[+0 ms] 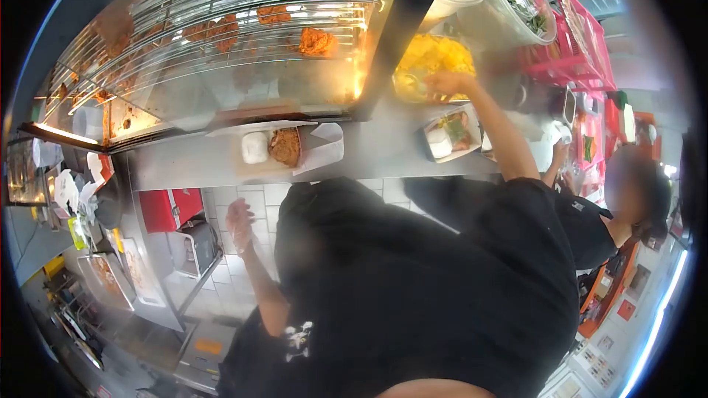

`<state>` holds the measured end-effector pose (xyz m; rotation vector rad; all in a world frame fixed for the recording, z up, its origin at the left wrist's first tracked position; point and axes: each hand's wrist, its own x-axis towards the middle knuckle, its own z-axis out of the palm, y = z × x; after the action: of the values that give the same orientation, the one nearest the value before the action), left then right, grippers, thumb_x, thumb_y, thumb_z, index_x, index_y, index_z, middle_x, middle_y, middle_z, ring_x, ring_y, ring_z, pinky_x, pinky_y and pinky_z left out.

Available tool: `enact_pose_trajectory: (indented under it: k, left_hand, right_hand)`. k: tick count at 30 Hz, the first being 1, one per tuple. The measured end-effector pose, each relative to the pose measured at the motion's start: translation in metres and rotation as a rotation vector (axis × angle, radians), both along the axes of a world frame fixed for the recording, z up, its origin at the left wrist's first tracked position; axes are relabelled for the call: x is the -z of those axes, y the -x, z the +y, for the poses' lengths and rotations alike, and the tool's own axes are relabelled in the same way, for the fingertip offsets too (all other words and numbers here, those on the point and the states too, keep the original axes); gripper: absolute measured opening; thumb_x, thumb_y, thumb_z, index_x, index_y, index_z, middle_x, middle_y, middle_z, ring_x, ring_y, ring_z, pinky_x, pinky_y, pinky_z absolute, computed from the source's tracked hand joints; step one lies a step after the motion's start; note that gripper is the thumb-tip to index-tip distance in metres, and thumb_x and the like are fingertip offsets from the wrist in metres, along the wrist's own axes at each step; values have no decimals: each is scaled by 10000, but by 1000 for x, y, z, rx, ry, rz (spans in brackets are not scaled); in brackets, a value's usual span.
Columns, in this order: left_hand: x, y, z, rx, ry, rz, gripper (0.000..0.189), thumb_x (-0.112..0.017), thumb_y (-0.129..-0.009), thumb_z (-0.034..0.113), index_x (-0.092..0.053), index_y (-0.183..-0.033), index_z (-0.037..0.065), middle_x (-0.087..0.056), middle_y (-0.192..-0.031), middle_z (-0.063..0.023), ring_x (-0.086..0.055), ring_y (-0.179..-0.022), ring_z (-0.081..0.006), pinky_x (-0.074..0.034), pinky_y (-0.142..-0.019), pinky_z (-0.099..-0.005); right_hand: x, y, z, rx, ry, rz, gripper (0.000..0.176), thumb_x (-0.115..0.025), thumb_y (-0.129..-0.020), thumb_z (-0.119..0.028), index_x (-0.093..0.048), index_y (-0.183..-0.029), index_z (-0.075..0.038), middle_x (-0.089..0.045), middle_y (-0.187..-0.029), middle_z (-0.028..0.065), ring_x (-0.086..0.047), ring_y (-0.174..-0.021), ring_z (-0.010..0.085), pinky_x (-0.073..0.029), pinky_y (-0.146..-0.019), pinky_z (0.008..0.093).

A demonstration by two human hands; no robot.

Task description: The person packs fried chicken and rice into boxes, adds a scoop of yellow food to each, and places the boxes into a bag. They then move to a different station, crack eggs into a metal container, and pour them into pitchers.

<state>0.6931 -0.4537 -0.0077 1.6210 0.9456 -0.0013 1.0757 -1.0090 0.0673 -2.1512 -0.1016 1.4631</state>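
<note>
My right hand (pixel 450 86) reaches over a tub of yellow food (pixel 435 57) at the back of the counter. Its fingers bend down at the tub's near side and are blurred, so whether they grip anything does not show. Below that forearm stands an open paper box (pixel 451 133) with white rice, greens and other food. My left hand (pixel 240 225) hangs over the floor, left of my body, fingers apart and holding nothing. It seems to wear a clear glove. Nearest to it on the counter is another open box (pixel 271 147) with white rice and a brown fried piece.
A lit warming cabinet (pixel 221 96) with wire racks and fried pieces (pixel 317 42) stands at upper left. Clear tubs (pixel 522 4) and pink baskets (pixel 582 37) line the upper right. A co-worker (pixel 627 199) in black stands close on my right. A red box (pixel 172 210) sits lower left.
</note>
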Motion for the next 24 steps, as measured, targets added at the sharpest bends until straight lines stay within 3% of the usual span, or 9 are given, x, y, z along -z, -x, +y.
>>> enact_pose_trajectory:
  k: [6, 8, 11, 13, 14, 18, 21, 23, 24]
  left_hand:
    - [-9, -19, 12, 82, -119, -15, 353, -553, -934, 400, -591, -1023, 60, -615, -802, -41, -576, -603, -93, -473, -488, -228]
    - [2, -33, 28, 72, -143, 2, 361, -544, -937, 385, -589, -1052, 45, -616, -804, -48, -577, -628, -94, -485, -517, -245]
    - [12, -66, 50, 132, -1, -154, 359, -531, -939, 331, -585, -1131, 33, -640, -883, -62, -575, -682, -112, -484, -574, -266]
    - [-28, -103, 33, 314, -158, -101, 356, -531, -936, 291, -591, -1159, 20, -655, -910, -67, -574, -700, -122, -479, -597, -284]
    - [-35, -121, 33, 406, -200, -82, 363, -529, -935, 286, -592, -1152, 2, -654, -877, -68, -571, -690, -125, -477, -596, -293]
    - [-5, -147, 51, 590, -76, -135, 387, -536, -937, 304, -593, -1136, -23, -650, -824, -84, -563, -629, -122, -476, -590, -286]
    - [-13, -146, 56, 663, -55, -183, 406, -537, -936, 328, -597, -1136, -19, -671, -886, -144, -625, -704, -172, -497, -649, -314]
    - [25, -145, 66, 776, -281, -295, 520, -498, -940, 407, -552, -1212, -33, -664, -998, -171, -629, -840, -245, -495, -749, -358]
    - [3, -149, 58, 774, -228, -317, 546, -478, -942, 425, -551, -1207, -47, -651, -1035, -211, -617, -940, -297, -465, -845, -391]
  right_hand:
    - [6, 0, -46, 235, -111, -87, 297, -424, -986, -322, -551, -1143, -105, -595, -916, -4, -540, -756, 92, -486, -655, 271]
    - [-3, 3, -49, 154, -230, -356, 290, -429, -987, -288, -565, -1118, -67, -590, -856, -11, -529, -748, 79, -462, -626, 250]
    - [-87, 54, 3, 188, -350, -443, 251, -442, -982, -206, -584, -1061, -16, -572, -745, -5, -520, -702, 71, -425, -631, 223]
    - [-111, 106, 37, 207, -296, -566, 220, -457, -977, -198, -566, -1060, -27, -575, -735, 0, -522, -673, 75, -420, -648, 215]
    - [-143, 146, 82, 486, -335, -466, 180, -471, -975, -180, -535, -1060, -34, -571, -737, 9, -532, -673, 86, -424, -654, 218]
    - [-69, 242, 168, 872, -749, -286, 164, -485, -968, -178, -502, -1084, -63, -525, -725, 10, -531, -685, 105, -447, -638, 241]
    - [-7, 285, 269, 1061, -790, -251, 164, -497, -926, -176, -496, -1041, -58, -536, -764, 36, -537, -661, 116, -457, -583, 232]
    - [87, 291, 315, 63, 50, -1353, 247, -467, -898, -163, -501, -1066, 15, -586, -887, 187, -593, -777, 353, -501, -669, 443]
    - [119, 297, 356, 531, 32, -1388, 244, -417, -938, -215, -517, -1025, -10, -599, -929, 194, -574, -934, 378, -454, -791, 487]
